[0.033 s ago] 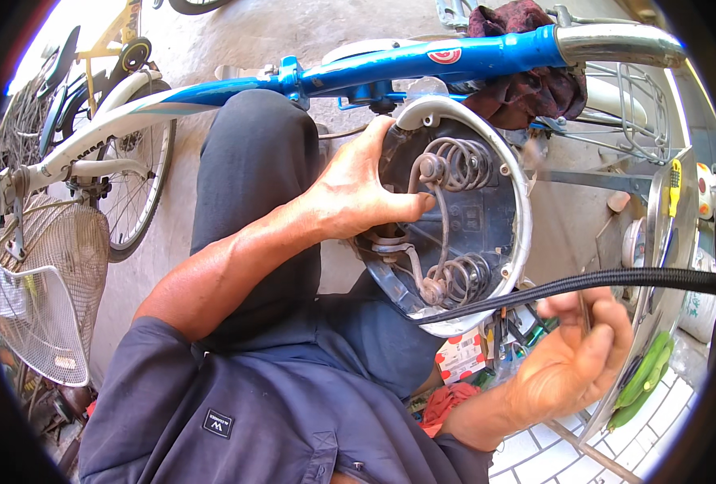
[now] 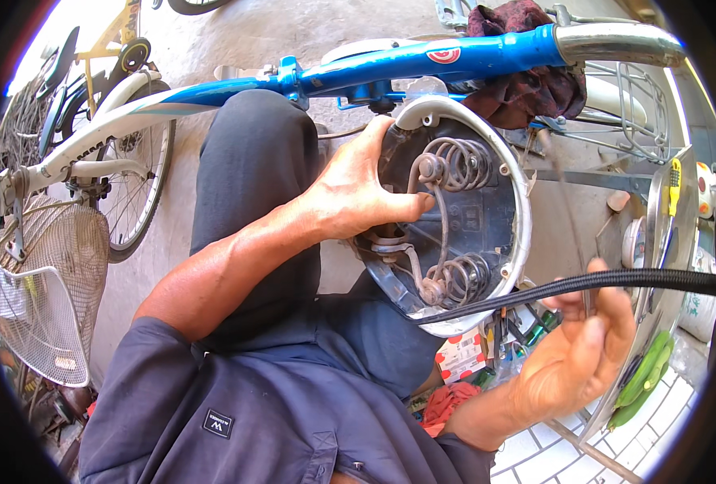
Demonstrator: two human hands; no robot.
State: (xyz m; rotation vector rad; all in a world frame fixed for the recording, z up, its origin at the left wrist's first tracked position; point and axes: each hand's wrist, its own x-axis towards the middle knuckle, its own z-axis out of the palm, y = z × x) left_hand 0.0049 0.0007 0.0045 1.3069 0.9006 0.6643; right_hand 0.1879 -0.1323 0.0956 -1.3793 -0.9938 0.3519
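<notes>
An upturned bicycle saddle (image 2: 521, 234) with a pale rim and black underside is tilted in front of me, showing two rusty coil springs (image 2: 461, 165) and bent steel wires. My left hand (image 2: 366, 185) grips its left side, the thumb lying over the inside by the wire and the fingers hidden behind. To the right of the saddle, my right hand (image 2: 576, 355) is closed around a thin rod-like tool (image 2: 571, 202). The tool reaches up from my fingers, apart from the saddle, and motion blurs it too much to name its kind.
A blue and white bicycle frame (image 2: 422, 60) crosses beyond the saddle, a dark red cloth (image 2: 527, 97) hanging on it. A black braided cord (image 2: 616, 279) passes over the saddle's near edge. At right are a yellow-handled screwdriver (image 2: 675, 185) and green vegetables (image 2: 644, 379); a wire basket (image 2: 39, 315) is left.
The rod in my right hand has swung slightly, and the hand has shifted a little. My left hand and the saddle have not visibly moved.
</notes>
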